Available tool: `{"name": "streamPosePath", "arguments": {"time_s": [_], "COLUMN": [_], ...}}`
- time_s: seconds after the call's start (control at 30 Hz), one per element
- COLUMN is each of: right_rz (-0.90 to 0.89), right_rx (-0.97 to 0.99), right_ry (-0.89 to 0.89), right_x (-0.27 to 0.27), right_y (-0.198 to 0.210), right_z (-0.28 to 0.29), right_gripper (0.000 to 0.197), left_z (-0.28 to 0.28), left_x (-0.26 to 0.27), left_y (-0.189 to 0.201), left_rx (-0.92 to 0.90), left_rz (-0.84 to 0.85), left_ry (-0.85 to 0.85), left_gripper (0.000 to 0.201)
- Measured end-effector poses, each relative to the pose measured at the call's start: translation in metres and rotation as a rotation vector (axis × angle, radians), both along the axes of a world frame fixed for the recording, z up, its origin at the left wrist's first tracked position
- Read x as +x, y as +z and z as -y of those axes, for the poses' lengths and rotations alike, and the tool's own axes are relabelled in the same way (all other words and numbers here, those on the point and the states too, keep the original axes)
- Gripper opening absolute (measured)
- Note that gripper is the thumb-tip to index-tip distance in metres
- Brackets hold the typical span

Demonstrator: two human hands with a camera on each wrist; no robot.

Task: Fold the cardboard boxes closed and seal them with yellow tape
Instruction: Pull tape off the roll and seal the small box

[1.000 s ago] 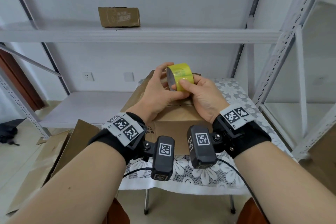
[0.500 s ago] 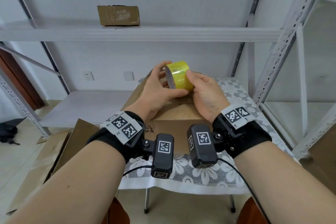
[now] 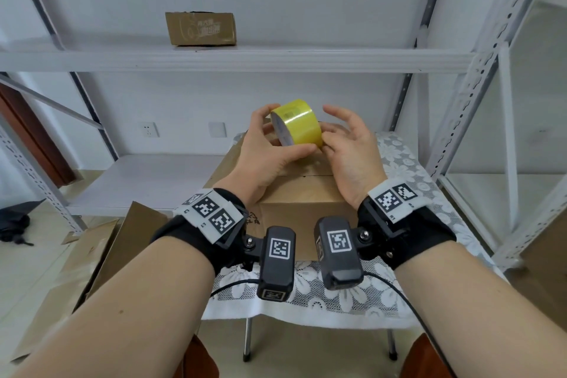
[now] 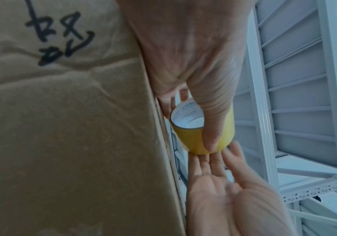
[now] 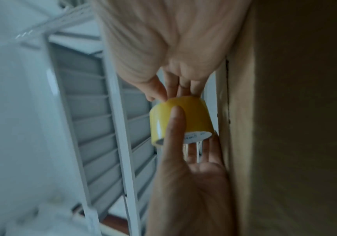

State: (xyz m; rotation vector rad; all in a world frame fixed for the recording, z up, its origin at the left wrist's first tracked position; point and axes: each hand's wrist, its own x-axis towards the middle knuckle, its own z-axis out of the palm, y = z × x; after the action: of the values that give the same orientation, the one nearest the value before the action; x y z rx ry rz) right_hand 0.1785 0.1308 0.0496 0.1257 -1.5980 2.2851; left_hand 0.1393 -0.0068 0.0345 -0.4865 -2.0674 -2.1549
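yellow tape roll [image 3: 297, 122] is pinched by the left hand [image 3: 266, 153] above the cardboard box [image 3: 302, 193]; right hand [image 3: 349, 144] is spread, fingertips grazing it. that one-hand pinch could slip, dropping the roll.

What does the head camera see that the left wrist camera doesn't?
Only the head view shows the small cardboard box up on the white shelf, the lace tablecloth, both wrist cameras, and flat cardboard on the floor.

Only the left wrist view shows black handwriting on the big box and the white printed inside of the tape roll's core.

Both show the yellow tape roll held in the left hand, with the right hand open beside it, above the big box.
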Motion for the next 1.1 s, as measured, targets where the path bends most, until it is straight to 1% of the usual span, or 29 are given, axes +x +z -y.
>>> {"name": "streamPosePath", "arguments": {"time_s": [0.03,0.1,0.27,0.43,0.67,0.8,0.97,1.1], "right_rz": [-0.033,-0.08,-0.089,-0.095,-0.111,-0.129,-0.159,-0.153], "right_rx": [0.075,0.168,0.345,0.447,0.601,0.684,0.957,1.079], "right_ry": [-0.057,-0.112,-0.267,-0.395,-0.459,-0.473,-0.511,-0.486], "right_x": [-0.0005,-0.0008,-0.0022,-0.0005,-0.0027,-0.0017,0.0018,0.0038], "right_y": [-0.0019,-0.0042,-0.006,-0.0052,-0.0076,-0.0074,-0.0069,-0.009], "right_z": [0.002,0.0059,0.0049,0.0026,0.0018,0.0025,0.0027,0.0046], "right_gripper": [0.038,0.036,0.031,0.019,0.005,0.004,0.009,0.006], "left_z": [-0.0004,-0.0012,-0.0011,-0.0019,-0.0008,-0.0004,0.0001,0.0005], "left_x": [-0.0003,-0.0011,-0.0045,-0.0068,-0.0064,-0.0038,-0.0032,-0.0024], "left_y": [0.0,-0.0001,-0.003,-0.0038,-0.0017,0.0001,-0.0013,-0.0014], "left_rx": [-0.008,-0.038,-0.07,-0.124,-0.145,-0.144,-0.136,-0.136], "left_rz": [-0.005,-0.025,-0.042,-0.059,-0.038,-0.031,-0.033,-0.038], "left_ry": [0.013,0.035,0.053,0.054,0.027,0.003,-0.01,-0.003], "left_gripper": [0.093,0.093,0.094,0.092,0.088,0.088,0.089,0.09]}}
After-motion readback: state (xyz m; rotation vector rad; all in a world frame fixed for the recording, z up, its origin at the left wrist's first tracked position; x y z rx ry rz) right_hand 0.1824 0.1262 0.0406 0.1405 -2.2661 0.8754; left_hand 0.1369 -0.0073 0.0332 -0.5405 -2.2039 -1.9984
